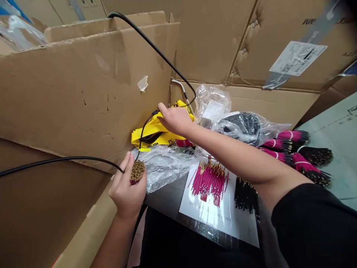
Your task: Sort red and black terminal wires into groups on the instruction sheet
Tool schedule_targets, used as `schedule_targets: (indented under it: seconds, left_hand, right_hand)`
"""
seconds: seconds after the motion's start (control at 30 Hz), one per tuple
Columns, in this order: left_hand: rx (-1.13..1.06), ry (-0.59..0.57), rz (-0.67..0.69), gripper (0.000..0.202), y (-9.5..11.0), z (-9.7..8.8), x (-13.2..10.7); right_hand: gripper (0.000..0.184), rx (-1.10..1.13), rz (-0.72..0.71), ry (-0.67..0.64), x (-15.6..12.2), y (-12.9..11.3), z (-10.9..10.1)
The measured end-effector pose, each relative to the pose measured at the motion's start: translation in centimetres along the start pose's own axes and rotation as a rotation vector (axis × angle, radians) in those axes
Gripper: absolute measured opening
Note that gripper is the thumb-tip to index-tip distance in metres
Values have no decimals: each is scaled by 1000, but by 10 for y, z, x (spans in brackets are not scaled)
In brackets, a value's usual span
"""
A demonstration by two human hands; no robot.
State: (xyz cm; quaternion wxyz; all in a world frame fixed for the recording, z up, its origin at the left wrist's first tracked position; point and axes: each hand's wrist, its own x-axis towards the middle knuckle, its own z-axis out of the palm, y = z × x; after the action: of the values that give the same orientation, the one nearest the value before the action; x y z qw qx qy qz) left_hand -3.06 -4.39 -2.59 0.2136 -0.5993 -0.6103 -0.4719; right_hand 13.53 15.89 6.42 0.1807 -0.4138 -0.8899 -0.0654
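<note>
My left hand [126, 186] is closed around a bundle of wires [137, 170], with the packed brass-coloured terminal ends facing up and a little magenta showing below. A black cable [141, 136] runs right by its fingertips. Farther up, my right hand [175, 118] is closed on that cable beside a small black joint, over a crumpled yellow strap [150, 130] with black print. Its lower fingers are hidden. Between the hands and my body lies a clear plastic bag [167, 163]. Loose magenta wires [209, 180] with brass tips rest on a white printed sheet [192, 208].
Black wires [245, 197] lie at the sheet's right. Tied magenta and black wire bundles [302, 167] sit farther right, near a plastic bag of black material [240, 124]. A tall cardboard flap [83, 93] stands at the left, and a labelled carton [279, 44] stands behind.
</note>
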Motion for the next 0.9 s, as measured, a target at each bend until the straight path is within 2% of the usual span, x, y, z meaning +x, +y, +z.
schedule_targets:
  seconds: [0.07, 0.13, 0.23, 0.33, 0.43, 0.5, 0.6, 0.73, 0.9]
  left_hand:
    - [14, -33, 23, 53, -1, 2, -1]
    - [76, -96, 9, 46, 0, 1, -1]
    - [237, -257, -64, 32, 3, -5, 1]
    - [365, -429, -82, 33, 5, -10, 4]
    - [411, -516, -54, 37, 4, -10, 7]
    - [373, -505, -45, 40, 3, -6, 8]
    - [208, -418, -60, 41, 4, -1, 9]
    - [27, -266, -133, 45, 10, 3, 12]
    - [-39, -181, -216, 40, 14, 2, 20]
  right_hand:
    - [50, 132, -73, 41, -6, -7, 9]
    - [63, 243, -84, 116, -10, -13, 13]
    - [55, 294, -109, 209, -10, -19, 12]
    - [40, 117, -368, 115, -9, -21, 4]
    - [44, -72, -576, 39, -10, -22, 1]
    - [37, -74, -620, 94, -12, -24, 4]
    - [27, 20, -585, 167, -12, -29, 16]
    - [42, 181, -446, 90, -8, -36, 33]
    - [19, 174, -436, -20, -4, -31, 32]
